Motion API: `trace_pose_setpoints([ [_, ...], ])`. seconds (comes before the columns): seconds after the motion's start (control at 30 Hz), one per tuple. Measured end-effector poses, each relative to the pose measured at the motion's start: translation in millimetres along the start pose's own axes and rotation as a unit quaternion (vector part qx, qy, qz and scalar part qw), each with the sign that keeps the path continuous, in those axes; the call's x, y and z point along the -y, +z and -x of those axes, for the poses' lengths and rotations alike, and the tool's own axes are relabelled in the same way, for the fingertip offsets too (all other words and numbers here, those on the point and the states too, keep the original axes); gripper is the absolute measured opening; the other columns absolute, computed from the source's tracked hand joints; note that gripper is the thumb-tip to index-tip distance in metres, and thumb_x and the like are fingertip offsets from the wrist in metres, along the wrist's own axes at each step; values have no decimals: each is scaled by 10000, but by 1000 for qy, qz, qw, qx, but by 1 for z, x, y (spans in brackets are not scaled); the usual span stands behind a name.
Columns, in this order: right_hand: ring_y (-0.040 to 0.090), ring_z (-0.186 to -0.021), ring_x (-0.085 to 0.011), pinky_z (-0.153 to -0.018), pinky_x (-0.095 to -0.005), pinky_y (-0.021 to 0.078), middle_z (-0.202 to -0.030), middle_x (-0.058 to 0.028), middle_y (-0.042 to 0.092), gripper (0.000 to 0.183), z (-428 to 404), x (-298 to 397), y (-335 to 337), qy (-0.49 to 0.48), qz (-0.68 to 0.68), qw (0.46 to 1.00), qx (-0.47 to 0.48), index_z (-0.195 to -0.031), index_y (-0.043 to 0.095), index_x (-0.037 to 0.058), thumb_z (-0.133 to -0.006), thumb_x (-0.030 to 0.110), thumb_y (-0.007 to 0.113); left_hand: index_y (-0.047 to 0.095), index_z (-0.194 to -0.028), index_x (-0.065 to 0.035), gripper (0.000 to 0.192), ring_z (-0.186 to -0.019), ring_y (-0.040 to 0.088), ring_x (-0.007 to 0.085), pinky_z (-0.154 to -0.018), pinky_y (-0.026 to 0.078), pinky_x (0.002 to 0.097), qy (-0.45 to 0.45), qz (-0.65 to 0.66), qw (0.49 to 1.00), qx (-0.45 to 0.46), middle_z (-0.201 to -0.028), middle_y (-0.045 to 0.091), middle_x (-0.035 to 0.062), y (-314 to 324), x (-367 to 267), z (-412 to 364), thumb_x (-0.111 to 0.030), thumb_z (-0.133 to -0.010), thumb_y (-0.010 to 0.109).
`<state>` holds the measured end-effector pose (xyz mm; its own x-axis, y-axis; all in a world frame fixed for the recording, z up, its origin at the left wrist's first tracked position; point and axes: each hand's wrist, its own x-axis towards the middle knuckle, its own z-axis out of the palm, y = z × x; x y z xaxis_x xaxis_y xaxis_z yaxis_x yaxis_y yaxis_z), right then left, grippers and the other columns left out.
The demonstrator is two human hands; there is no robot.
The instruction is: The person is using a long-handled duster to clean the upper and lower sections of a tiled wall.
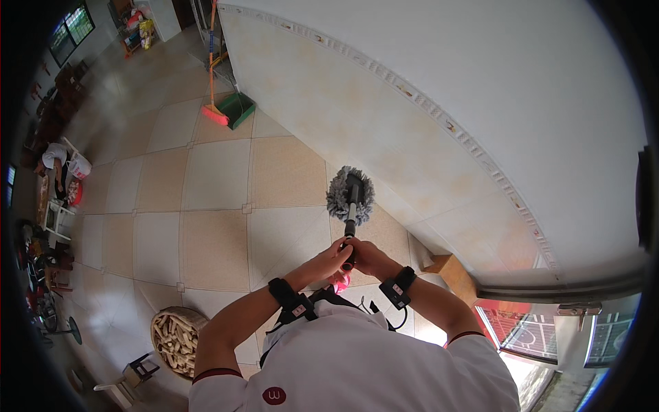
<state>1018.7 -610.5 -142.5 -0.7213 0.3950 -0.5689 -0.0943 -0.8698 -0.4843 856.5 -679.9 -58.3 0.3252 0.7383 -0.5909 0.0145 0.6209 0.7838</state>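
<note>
A duster with a fluffy grey microfibre head (pixel 336 198) and a short black-and-grey handle points away from me over the tiled floor, near the foot of the wall. Around the handle's black grip (pixel 348 263), my left hand (pixel 329 260) and my right hand (pixel 366 257) meet, the fingers touching. Black straps with small boxes circle both wrists. Something pink shows just below my hands; what it is I cannot tell.
A tiled wall (pixel 412 149) runs along the right, with a wooden block (pixel 453 275) near a glazed door. Ahead stand a red-bristled broom (pixel 215 115) and a green dustpan (pixel 239 108). At left are a basket of corncobs (pixel 177 340), stools and a seated person (pixel 55 157).
</note>
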Motion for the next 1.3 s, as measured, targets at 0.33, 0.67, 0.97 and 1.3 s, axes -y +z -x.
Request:
trace_pose_setpoints([
  [0.33, 500, -499, -82, -399, -202, 386, -675, -26, 575, 232, 28, 35, -17, 160, 373, 904, -135, -886, 608, -9, -842, 219, 594, 490, -1211, -52, 401, -573, 608, 146, -468, 485, 260, 15, 21, 955, -296, -797, 648, 103, -152, 152, 95, -298, -896, 528],
  [0.67, 566, -537, -92, -450, -217, 454, -700, -28, 616, 334, 78, 229, -12, 231, 718, 631, -182, -988, 635, 46, -680, 164, 687, 538, -1028, -95, 234, -485, 526, 156, -405, 437, 275, -159, 302, 772, -536, -700, 579, 60, -140, 435, 173, -275, -880, 510],
  [0.97, 604, -509, -132, -449, -236, 475, -696, -83, 643, 438, 77, 464, 79, 141, 916, 336, -169, -1024, 615, 22, -604, 129, 680, 506, -1163, -140, 306, -616, 572, 168, -513, 477, 308, -170, 376, 716, -563, -836, 608, 55, -59, 395, 84, -254, -883, 459],
  [1.3, 526, -458, -96, -392, -211, 383, -601, -23, 581, 362, -49, 553, 203, -86, 900, 400, -152, -1047, 631, 54, -700, 158, 607, 485, -1238, -131, 367, -645, 598, 202, -531, 486, 346, -125, 329, 755, -554, -892, 624, 109, 3, 308, 16, -155, -877, 422],
])
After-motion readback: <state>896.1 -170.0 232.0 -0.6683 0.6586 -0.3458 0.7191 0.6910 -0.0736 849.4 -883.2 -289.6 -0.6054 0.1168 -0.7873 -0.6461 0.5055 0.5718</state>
